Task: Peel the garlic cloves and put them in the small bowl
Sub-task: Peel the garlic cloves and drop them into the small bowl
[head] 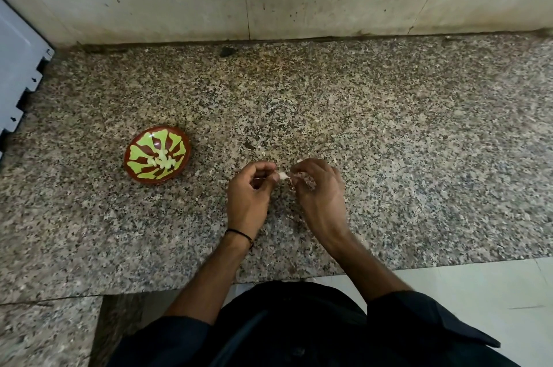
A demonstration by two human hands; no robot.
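A small brown bowl (140, 169) with a green leaf pattern sits on the granite counter, left of my hands. Several pale peeled garlic cloves (163, 161) lie in its middle. Above the counter's middle, my left hand (248, 196) and my right hand (317, 190) meet at the fingertips. Between them both pinch one small whitish garlic clove (283, 176). The fingers of both hands are curled around it. Whether skin still covers the clove is too small to tell.
The speckled granite counter (389, 127) runs to a stained wall at the back. A grey-blue appliance edge (18, 73) stands at the far left. Small bits of garlic skin (264, 154) lie on the counter just beyond my hands. The counter's front edge is near my body.
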